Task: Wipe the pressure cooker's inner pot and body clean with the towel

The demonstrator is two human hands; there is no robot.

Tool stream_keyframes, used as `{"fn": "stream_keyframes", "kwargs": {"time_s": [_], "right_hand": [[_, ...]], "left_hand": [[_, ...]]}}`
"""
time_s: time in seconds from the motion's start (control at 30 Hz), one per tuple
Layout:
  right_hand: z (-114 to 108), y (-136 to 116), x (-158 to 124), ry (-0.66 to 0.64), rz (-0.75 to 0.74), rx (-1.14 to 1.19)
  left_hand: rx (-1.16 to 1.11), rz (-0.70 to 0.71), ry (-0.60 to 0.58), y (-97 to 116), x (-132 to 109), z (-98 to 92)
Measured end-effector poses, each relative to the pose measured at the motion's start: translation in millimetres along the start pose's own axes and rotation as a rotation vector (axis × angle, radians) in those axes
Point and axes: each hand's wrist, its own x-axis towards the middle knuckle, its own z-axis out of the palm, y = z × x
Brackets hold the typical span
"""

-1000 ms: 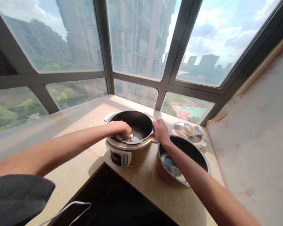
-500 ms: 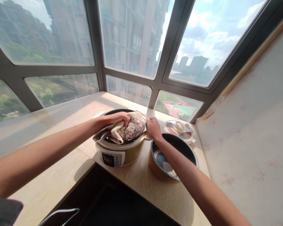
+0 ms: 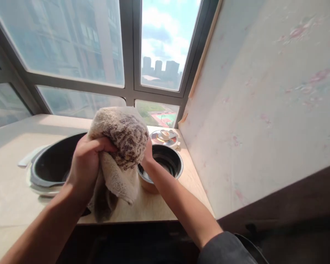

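Observation:
A beige and brown-patterned towel [image 3: 121,135] is bunched up in front of me, above the counter. My left hand [image 3: 89,156] is closed round it from the left, thumb across the front, and a loose end hangs below. At its right edge is my right hand [image 3: 147,154], its fingers hidden behind the towel. To the left stands a lidless cooker [image 3: 38,179] with a dark inside. A dark-lined round pot [image 3: 178,165] sits at the right, partly behind my right forearm.
A round lid with a handle [image 3: 165,136] lies behind the pot, near the window corner. A flowered wall [image 3: 236,110] rises on the right. The pale counter [image 3: 198,198] ends at a front edge, with a dark space below.
My left hand has lifted the towel out of the cooker and brought it right and closer. My right hand has left the cooker's rim for the towel's side. The view has turned right.

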Motion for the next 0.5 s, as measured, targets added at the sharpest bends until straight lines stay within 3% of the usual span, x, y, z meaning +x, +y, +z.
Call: {"fn": "stream_keyframes", "kwargs": {"time_s": [0.07, 0.17, 0.23, 0.33, 0.43, 0.5], "right_hand": [[-22, -6, -15, 0.058, 0.037, 0.188], [-66, -21, -53, 0.041, 0.106, 0.478], [-100, -32, -87, 0.059, 0.064, 0.561], [-146, -42, -139, 0.038, -0.109, 0.528], [-184, -37, -176, 0.159, -0.166, 0.388], [-206, -27, -187, 0.287, -0.148, 0.230]], "left_hand": [[-0.262, -0.049, 0.141, 0, -8, 16.3], [-0.364, -0.059, 0.139, 8, -17, 43.1], [-0.491, -0.016, 0.052, 19, -24, 65.0], [-0.631, 0.093, -0.203, 35, -36, 106.8], [-0.655, 0.152, -0.371, 44, -50, 156.8], [-0.664, 0.144, -0.402, 45, -57, 190.1]]}}
